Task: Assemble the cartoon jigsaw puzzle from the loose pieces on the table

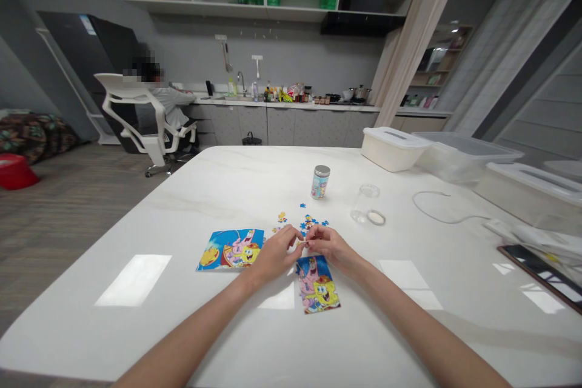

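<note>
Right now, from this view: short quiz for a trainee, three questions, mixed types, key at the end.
1. True or false: the printed jar stands upright with its metal cap on.
2. Which is nearest the left hand?
a) white cable
b) picture sheet
c) printed jar
3. Fill in: the fingers of the left and right hand come together at the far end of the partly built ____.

Key: 1. true; 2. b; 3. puzzle
</note>
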`<state>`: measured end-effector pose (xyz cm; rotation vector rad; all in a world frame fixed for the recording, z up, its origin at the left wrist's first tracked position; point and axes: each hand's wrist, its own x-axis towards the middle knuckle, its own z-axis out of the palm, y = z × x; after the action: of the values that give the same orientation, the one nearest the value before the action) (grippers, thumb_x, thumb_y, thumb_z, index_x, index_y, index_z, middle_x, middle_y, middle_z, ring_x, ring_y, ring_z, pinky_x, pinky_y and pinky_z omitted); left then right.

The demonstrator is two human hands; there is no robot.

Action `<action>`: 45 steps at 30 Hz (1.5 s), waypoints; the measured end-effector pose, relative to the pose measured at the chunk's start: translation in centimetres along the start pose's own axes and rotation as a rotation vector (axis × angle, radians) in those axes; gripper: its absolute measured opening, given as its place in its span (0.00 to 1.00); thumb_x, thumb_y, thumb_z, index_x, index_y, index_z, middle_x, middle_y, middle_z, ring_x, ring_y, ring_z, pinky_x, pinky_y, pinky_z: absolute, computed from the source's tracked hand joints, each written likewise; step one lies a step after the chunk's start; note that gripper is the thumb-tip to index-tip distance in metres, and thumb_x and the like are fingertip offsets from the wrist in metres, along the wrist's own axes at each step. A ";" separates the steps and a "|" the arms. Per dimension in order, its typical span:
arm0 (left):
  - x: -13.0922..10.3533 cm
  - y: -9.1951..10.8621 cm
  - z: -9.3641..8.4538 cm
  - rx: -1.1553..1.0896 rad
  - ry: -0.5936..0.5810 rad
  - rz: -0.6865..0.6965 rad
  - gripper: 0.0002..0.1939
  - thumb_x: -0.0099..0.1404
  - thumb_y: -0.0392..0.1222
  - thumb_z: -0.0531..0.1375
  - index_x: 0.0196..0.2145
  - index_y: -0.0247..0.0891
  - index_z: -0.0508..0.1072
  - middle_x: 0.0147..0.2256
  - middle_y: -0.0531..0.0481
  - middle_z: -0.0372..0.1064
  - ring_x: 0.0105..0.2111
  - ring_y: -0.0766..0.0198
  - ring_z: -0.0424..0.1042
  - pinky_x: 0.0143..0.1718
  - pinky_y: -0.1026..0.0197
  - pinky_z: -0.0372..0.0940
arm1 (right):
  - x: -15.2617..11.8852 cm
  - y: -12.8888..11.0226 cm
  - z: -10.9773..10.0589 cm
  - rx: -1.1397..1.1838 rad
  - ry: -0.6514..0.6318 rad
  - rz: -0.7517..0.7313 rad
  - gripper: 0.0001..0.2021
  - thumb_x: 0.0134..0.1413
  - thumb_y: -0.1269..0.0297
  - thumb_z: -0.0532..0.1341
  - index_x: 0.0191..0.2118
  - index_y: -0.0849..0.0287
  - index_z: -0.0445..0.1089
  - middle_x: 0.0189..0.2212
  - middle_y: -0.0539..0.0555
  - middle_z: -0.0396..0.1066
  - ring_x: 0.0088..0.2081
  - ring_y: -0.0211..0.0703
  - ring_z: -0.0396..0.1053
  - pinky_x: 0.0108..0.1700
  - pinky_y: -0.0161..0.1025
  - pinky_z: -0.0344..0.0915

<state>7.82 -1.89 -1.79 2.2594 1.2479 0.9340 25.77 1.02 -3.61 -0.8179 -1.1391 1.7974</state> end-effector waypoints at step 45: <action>0.4 0.6 -0.7 -0.412 -0.058 -0.229 0.11 0.63 0.48 0.55 0.30 0.38 0.71 0.26 0.53 0.69 0.29 0.64 0.68 0.31 0.63 0.60 | -0.4 -0.8 0.6 -0.033 0.019 0.009 0.14 0.36 0.61 0.72 0.27 0.59 0.68 0.24 0.48 0.65 0.27 0.35 0.64 0.31 0.35 0.63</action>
<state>7.82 -1.83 -0.77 1.7734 1.1378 0.9319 25.67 0.67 -2.66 -0.8590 -1.1565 1.7788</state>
